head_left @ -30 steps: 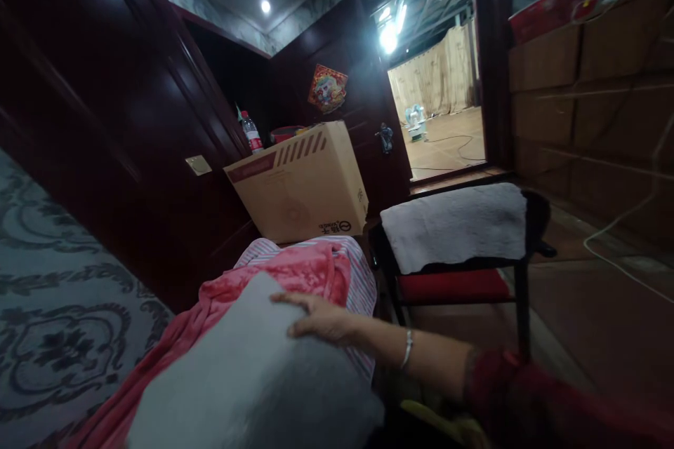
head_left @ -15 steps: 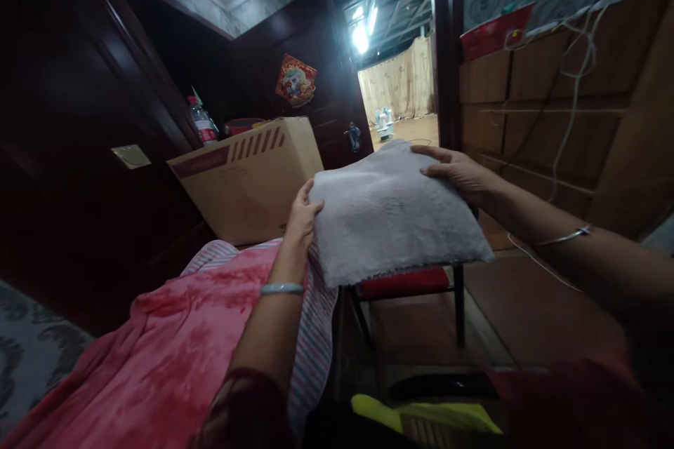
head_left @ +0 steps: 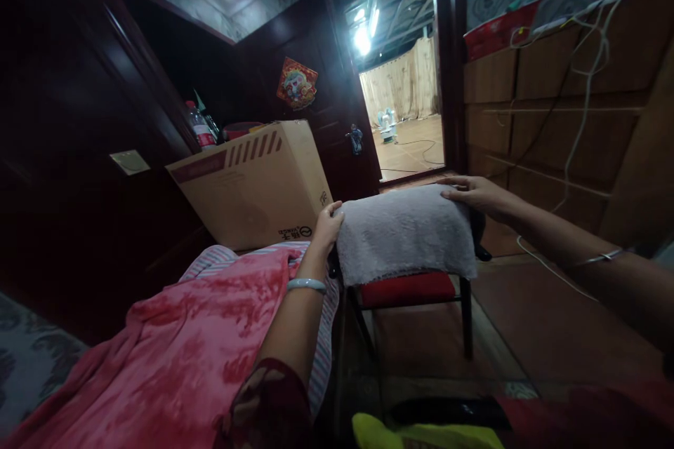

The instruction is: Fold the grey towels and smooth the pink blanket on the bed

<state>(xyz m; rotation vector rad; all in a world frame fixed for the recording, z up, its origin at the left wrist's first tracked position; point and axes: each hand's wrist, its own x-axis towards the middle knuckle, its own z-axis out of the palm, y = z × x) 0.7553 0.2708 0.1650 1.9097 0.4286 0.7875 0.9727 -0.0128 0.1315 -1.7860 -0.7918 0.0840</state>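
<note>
A grey plush cloth (head_left: 405,235) hangs over the back of a chair, its lower edge down near the red seat (head_left: 408,289). My left hand (head_left: 328,224) pinches the cloth's upper left corner, thumb on the near side. At the upper right corner, my right hand (head_left: 474,195) has the cloth between thumb and fingers. The chair's back is mostly hidden under the cloth; a dark leg (head_left: 466,319) shows on the right.
A pink blanket (head_left: 210,323) covers a surface to the left. Behind it stands a cardboard box (head_left: 253,189), with a bottle (head_left: 200,128) beyond. Wooden drawers (head_left: 563,102) with hanging white cables line the right. Something yellow (head_left: 421,433) lies at the bottom. A doorway opens ahead.
Both hands have lowered the cloth from above the chair onto its back. It was spread out flatter and now drapes down over the backrest.
</note>
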